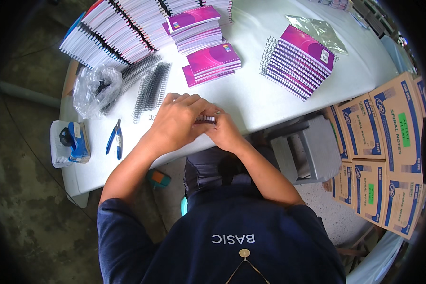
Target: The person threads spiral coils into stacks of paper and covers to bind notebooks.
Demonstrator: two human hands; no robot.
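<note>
Person in a dark shirt [213, 213] is working at the near edge of a white table [265, 111], head bent over both hands.

Left hand [180, 116]: back is facing up, fingers are curling over the far side of a small notebook [205, 119]. It is grasping, not free. Right hand [225, 131]: is closing on the notebook's right end, fingers bent, also grasping. The notebook is sitting between the two hands, just above the table's near edge; only a narrow strip with pale binding loops is showing, the hands covering the rest.

Just left of the left hand, loose dark coils [151, 87] are lying in a bunch. Farther left, a crumpled clear bag [97, 92] is resting near them. Blue-handled pliers [114, 139] are lying toward the near left, and a blue-and-white box [71, 143] is standing beyond them by the table's left end.

Past the hands, purple pads with punched edges [215, 64] are standing in uneven piles. Behind, to the left, thick rows of black-coiled books [123, 33] are filling the far corner. To the right, a pile of purple coil-bound notebooks [300, 61] is leaning beside a flat clear bag [324, 35]. Brown cartons [378, 151] are standing stacked off the table's right side.
</note>
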